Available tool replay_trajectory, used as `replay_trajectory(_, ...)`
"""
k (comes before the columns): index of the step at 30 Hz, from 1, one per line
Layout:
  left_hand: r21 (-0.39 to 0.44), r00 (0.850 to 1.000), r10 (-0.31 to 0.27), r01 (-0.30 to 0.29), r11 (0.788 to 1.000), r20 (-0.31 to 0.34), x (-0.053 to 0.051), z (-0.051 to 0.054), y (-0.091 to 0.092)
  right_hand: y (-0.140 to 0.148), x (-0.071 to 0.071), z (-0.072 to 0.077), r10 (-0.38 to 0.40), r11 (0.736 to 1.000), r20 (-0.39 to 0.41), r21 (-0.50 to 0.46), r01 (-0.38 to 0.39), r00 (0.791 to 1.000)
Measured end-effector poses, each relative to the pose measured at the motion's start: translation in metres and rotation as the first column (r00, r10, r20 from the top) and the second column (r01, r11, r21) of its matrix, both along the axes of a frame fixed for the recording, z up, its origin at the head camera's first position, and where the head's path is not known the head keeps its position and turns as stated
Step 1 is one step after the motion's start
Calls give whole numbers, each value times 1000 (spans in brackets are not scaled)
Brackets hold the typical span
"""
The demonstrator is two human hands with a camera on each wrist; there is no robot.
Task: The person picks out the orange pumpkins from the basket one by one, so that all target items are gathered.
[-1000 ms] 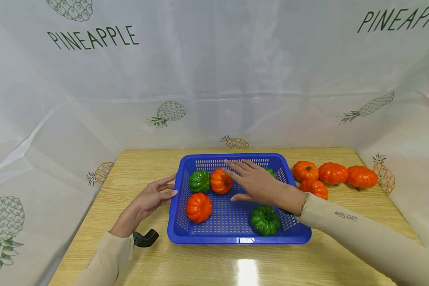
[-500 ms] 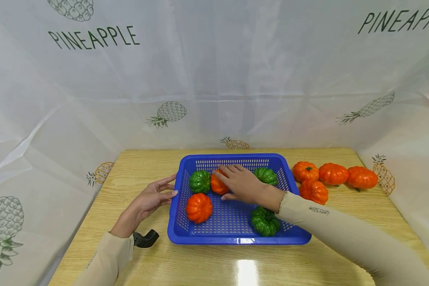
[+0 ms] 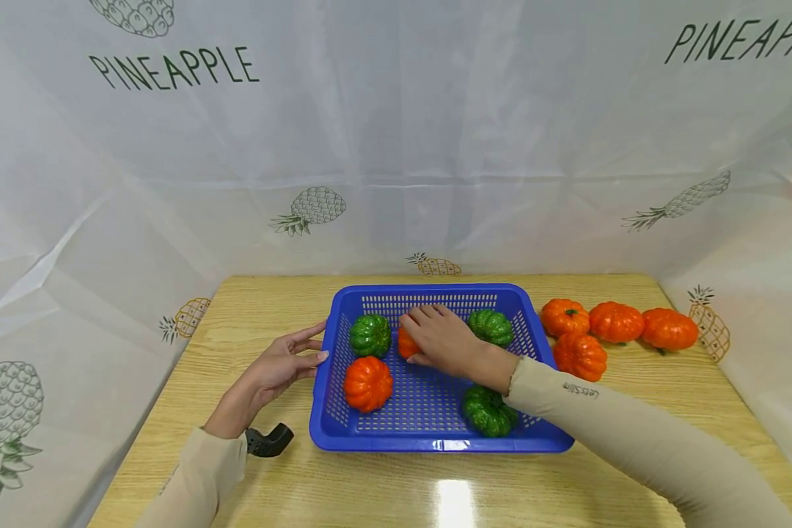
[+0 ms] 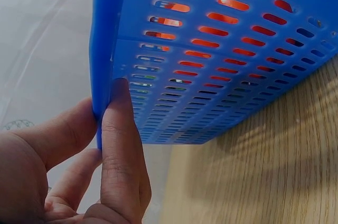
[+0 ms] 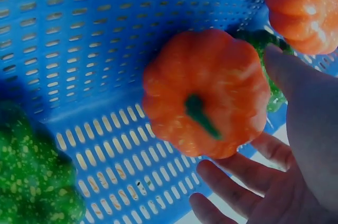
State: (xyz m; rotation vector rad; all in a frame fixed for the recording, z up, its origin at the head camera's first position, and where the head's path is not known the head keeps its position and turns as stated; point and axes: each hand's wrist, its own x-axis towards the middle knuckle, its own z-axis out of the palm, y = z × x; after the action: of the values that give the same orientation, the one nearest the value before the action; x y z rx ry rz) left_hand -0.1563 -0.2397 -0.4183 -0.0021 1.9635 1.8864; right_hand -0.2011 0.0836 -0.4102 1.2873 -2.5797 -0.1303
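Observation:
A blue perforated basket (image 3: 396, 444) stands on the table. At its left rim, my left hand (image 3: 280, 370) pinches the edge between thumb and fingers; the left wrist view shows a finger (image 4: 119, 145) under the lip. My right hand (image 3: 442, 341) reaches inside and grips an orange pumpkin (image 5: 211, 86) with a green stem, thumb on one side and fingers on the other. From the head, that hand hides most of this pumpkin. Around it in the basket lie another orange pumpkin (image 3: 367, 384) and three green ones, at back left (image 3: 371, 336), back right (image 3: 490, 327) and front right (image 3: 485, 415).
Right of the basket, several orange pumpkins (image 3: 617, 323) lie on the wooden table (image 3: 369, 491). One (image 3: 581, 356) sits close to the basket's right wall. A black curved piece (image 3: 270, 440) shows by my left wrist. A pineapple-printed curtain (image 3: 396, 147) hangs behind.
My right hand has moved left and down onto the orange pumpkin and taken hold of it. The pumpkin has shifted slightly right, away from the back-left green one. My left hand stays put.

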Motion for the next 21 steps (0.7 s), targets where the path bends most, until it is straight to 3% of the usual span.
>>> replay_trajectory(4, 0, 1000, 2, -2, 1000, 1, 0, 0, 0, 3, 3, 1, -29, 999, -8, 20, 29, 1000)
replay_trajectory(12, -12, 1000, 3, -3, 1000, 8, 1, 2, 2, 14, 9, 6, -138, 988, 92, 78, 131, 986)
replay_trajectory(16, -17, 1000, 3, -2, 1000, 12, 1, 3, 2, 20, 11, 7, -142, 989, 112, 65, 136, 983)
replay_trajectory(21, -15, 1000, 0, 1, 1000, 15, 1, 4, 1, 29, 15, 12, -119, 990, 71, 78, 114, 990)
